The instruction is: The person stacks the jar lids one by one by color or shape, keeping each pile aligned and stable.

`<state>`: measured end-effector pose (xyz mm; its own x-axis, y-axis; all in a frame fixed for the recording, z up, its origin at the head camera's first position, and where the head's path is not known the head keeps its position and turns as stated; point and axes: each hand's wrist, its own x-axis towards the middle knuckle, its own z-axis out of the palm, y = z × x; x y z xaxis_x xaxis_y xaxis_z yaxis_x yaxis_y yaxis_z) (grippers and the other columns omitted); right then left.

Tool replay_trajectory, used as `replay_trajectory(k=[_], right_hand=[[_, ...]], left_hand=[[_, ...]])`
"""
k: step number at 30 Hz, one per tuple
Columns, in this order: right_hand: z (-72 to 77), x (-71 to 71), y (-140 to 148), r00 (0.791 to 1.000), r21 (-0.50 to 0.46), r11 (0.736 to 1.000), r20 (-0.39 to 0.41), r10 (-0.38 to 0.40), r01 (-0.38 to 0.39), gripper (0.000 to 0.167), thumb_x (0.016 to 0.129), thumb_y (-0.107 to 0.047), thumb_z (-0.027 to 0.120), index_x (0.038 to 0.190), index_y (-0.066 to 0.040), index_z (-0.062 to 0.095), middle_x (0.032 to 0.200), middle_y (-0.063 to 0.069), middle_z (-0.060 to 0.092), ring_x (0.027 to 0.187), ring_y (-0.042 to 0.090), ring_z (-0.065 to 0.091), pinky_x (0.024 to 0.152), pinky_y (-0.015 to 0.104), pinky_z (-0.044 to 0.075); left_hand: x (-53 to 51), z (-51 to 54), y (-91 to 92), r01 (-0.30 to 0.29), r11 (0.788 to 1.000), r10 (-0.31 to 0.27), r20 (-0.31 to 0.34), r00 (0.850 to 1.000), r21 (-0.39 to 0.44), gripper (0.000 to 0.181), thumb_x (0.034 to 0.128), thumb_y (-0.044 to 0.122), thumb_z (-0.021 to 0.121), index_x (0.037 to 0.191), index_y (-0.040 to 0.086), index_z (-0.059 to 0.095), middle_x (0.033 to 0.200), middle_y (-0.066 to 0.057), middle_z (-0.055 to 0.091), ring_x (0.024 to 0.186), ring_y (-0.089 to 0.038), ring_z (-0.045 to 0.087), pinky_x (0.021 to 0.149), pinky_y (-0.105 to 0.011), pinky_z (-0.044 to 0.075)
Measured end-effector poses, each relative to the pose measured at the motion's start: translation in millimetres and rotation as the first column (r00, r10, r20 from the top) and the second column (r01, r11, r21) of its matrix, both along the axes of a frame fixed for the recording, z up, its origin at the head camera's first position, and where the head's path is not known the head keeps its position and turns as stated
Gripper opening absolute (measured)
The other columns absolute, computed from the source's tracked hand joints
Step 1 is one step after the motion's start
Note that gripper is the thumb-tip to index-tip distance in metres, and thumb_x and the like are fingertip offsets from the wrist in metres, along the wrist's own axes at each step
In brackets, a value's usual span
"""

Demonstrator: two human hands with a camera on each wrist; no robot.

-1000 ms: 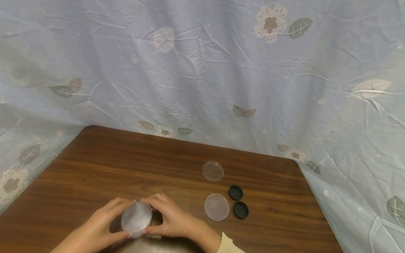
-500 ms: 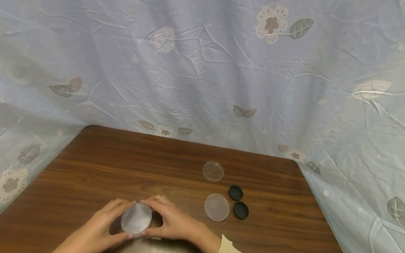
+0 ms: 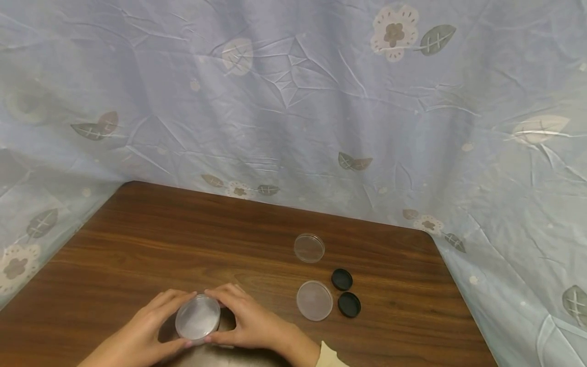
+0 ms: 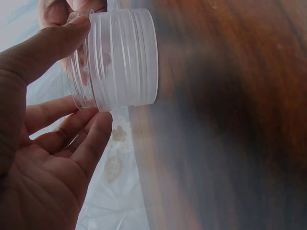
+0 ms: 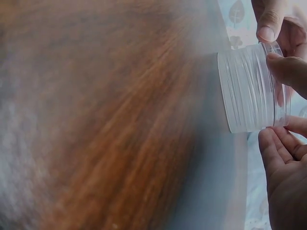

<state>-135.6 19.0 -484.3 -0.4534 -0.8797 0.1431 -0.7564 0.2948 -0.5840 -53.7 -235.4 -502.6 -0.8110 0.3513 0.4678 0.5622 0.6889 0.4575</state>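
Observation:
Near the table's front edge stands a stack of clear, round plastic dishes (image 3: 198,318), like petri dishes. Its ribbed side shows in the left wrist view, where the dishes (image 4: 127,60) lie one on another. My left hand (image 3: 145,326) grips the stack's left side, its thumb at the near rim and its fingers at the far rim. On the opposite side my right hand (image 3: 247,318) holds the upper part between thumb and fingers, as the right wrist view shows with the dishes (image 5: 245,91) sitting on the table.
Right of my hands lie a clear round disc (image 3: 314,300) and, farther back, a clear shallow dish (image 3: 309,248). Beside them are a black round cap (image 3: 341,280) and another black cap (image 3: 349,305). A floral curtain (image 3: 284,127) surrounds the brown wooden table (image 3: 183,234).

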Motion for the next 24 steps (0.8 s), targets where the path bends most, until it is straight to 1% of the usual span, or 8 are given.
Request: replay_trajectory(k=[4,8,13,17,24], right_hand=[[-0.7,0.5,0.3,1.000,0.000,1.000,0.013,0.000,0.000,0.080,0.094,-0.035,0.079,0.159,-0.012,0.039,0.149,0.003,0.053,0.133,0.006,0.053,0.113,0.019,0.046],[-1.1,1.2,0.7,1.000,0.003,1.000,0.024,-0.001,0.001,0.080,0.095,-0.036,0.078,0.160,-0.013,0.038,0.150,0.002,0.051,0.135,0.006,0.052,0.114,0.021,0.046],[-1.9,1.9,1.6,1.000,-0.009,1.000,0.024,0.003,-0.003,0.081,0.095,-0.035,0.078,0.160,-0.011,0.037,0.151,0.003,0.051,0.135,0.007,0.052,0.114,0.021,0.046],[-2.2,1.8,1.8,1.000,-0.015,1.000,0.019,0.007,-0.006,0.082,0.095,-0.035,0.078,0.160,-0.009,0.036,0.150,0.004,0.051,0.135,0.009,0.053,0.114,0.021,0.046],[-2.9,2.4,2.2,1.000,-0.016,1.000,0.007,0.001,-0.001,0.083,0.095,-0.036,0.079,0.161,-0.010,0.035,0.152,0.004,0.051,0.137,0.008,0.051,0.115,0.023,0.046]], left_hand=[[0.3,-0.8,-0.3,0.004,1.000,-0.004,0.001,1.000,-0.002,0.087,0.0672,0.036,0.098,0.140,0.004,0.061,0.126,-0.003,0.065,0.112,-0.006,0.062,0.084,-0.023,0.059],[0.5,-1.6,-0.4,-0.001,1.000,0.000,-0.017,1.000,-0.009,0.088,0.0668,0.037,0.098,0.140,0.004,0.061,0.126,-0.003,0.065,0.112,-0.006,0.061,0.084,-0.023,0.059],[1.3,-2.7,-0.1,-0.012,1.000,0.012,-0.037,0.999,-0.017,0.090,0.0652,0.038,0.099,0.140,0.004,0.061,0.127,-0.003,0.066,0.114,-0.004,0.059,0.084,-0.025,0.059],[1.8,-3.3,0.0,-0.021,1.000,0.021,-0.024,0.999,-0.020,0.092,0.0658,0.040,0.098,0.141,0.004,0.060,0.129,-0.003,0.065,0.116,-0.005,0.059,0.085,-0.026,0.060],[3.4,-6.2,-0.4,-0.029,0.999,0.030,0.007,1.000,-0.038,0.097,0.0683,0.045,0.096,0.145,0.003,0.056,0.132,-0.004,0.064,0.116,-0.008,0.059,0.084,-0.028,0.062]])
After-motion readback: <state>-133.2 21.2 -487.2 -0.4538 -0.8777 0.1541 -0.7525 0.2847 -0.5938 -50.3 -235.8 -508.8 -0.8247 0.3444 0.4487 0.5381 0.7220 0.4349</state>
